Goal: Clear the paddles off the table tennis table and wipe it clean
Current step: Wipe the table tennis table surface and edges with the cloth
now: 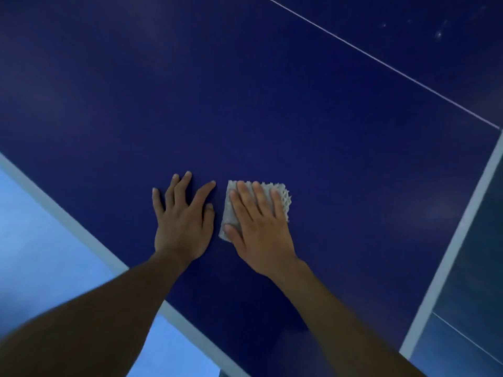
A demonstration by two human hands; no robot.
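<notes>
Left hand flat on the table, just left of right hand atop cloth.

You are in a table tennis room, either a sports hall or a games room; the view does not settle which. The sign is the desk that fills your view. It has a flat, dark blue top with a broad white border line along its left edge and a thin white line running straight across its far right part. Left of the desk, below its edge, lies a smooth light blue floor. At the desk's right end runs a white band, and beyond it is a duller blue panel with its own thin line.
</notes>
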